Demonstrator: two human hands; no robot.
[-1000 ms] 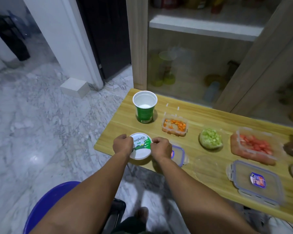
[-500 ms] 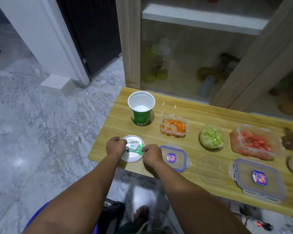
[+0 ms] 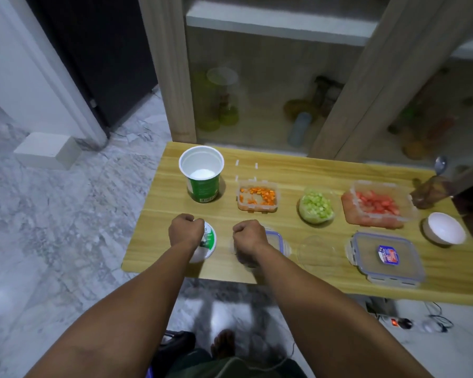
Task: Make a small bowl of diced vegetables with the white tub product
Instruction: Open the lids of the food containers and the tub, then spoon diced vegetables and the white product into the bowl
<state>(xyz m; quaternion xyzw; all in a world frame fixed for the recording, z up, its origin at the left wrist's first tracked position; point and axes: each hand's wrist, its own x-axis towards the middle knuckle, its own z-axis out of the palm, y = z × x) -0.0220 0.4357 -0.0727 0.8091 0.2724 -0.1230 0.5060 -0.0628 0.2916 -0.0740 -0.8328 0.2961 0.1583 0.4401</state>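
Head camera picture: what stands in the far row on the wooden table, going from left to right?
Open white tub with green label → clear box of diced orange carrot → clear bowl of chopped green vegetable → clear square box of red cubes → brown jar holding a metal spoon.

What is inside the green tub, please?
The tub stands open with white product low at its bottom. How deep it goes is hidden by the wall.
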